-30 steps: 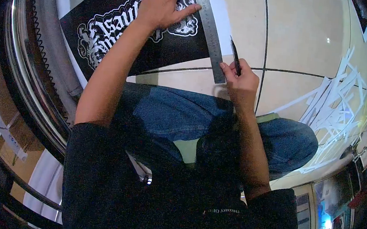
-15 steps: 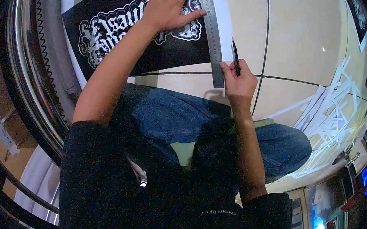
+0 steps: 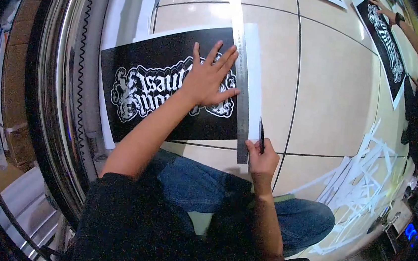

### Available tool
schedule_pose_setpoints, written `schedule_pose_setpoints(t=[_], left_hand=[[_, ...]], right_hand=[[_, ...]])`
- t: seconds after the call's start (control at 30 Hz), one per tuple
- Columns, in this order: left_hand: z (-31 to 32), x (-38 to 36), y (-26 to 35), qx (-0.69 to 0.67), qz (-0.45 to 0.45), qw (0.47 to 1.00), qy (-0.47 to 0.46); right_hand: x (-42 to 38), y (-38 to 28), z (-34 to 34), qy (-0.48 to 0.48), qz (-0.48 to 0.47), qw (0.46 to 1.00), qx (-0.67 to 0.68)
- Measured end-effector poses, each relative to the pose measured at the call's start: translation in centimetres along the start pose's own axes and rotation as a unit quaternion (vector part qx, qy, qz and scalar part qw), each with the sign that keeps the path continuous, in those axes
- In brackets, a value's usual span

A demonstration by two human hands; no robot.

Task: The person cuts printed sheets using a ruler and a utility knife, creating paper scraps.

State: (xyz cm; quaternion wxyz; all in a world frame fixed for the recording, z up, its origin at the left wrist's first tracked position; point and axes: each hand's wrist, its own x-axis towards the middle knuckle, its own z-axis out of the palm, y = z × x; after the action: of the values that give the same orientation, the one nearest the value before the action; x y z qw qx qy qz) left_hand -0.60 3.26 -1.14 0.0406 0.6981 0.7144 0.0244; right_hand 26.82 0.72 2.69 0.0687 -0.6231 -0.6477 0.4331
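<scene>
A black print with white ornate lettering lies on the tiled floor, with a white paper margin along its right side. A long steel ruler lies along the border between the black area and that margin. My left hand presses flat on the print with fingers spread, its fingertips and thumb reaching the ruler's edge. Beside the ruler's near end, my right hand grips a slim black cutter knife, its pointed end directed away from me. My right thumb is at the paper's near edge.
White paper strips are heaped on the floor at right. Farther off, another person's hand rests on a similar print. A metal roller machine with a coiled cable runs along my left. My bent knee is close by.
My view has tilted up, so the print and both hands appear lower in the frame. The other person has come into view. My hands keep nearly the same places on the work.
</scene>
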Motion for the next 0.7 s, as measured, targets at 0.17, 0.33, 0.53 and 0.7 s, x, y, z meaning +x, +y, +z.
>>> schedule_pose_setpoints(t=[0.17, 0.33, 0.53, 0.7], left_hand=[[-0.11, 0.06, -0.01, -0.005, -0.002, 1.0, -0.019], [0.02, 0.01, -0.03, -0.012, -0.004, 1.0, -0.011], [0.12, 0.02, -0.12, -0.012, -0.005, 1.0, -0.004], [0.34, -0.09, -0.07, -0.004, -0.005, 1.0, -0.001]], right_hand=[[0.04, -0.11, -0.23, -0.017, 0.018, 1.0, -0.013], [-0.09, -0.09, -0.14, -0.004, 0.006, 1.0, -0.006], [0.15, 0.3, 0.12, -0.004, 0.023, 1.0, -0.002], [-0.09, 0.06, -0.14, -0.007, 0.003, 1.0, -0.003]])
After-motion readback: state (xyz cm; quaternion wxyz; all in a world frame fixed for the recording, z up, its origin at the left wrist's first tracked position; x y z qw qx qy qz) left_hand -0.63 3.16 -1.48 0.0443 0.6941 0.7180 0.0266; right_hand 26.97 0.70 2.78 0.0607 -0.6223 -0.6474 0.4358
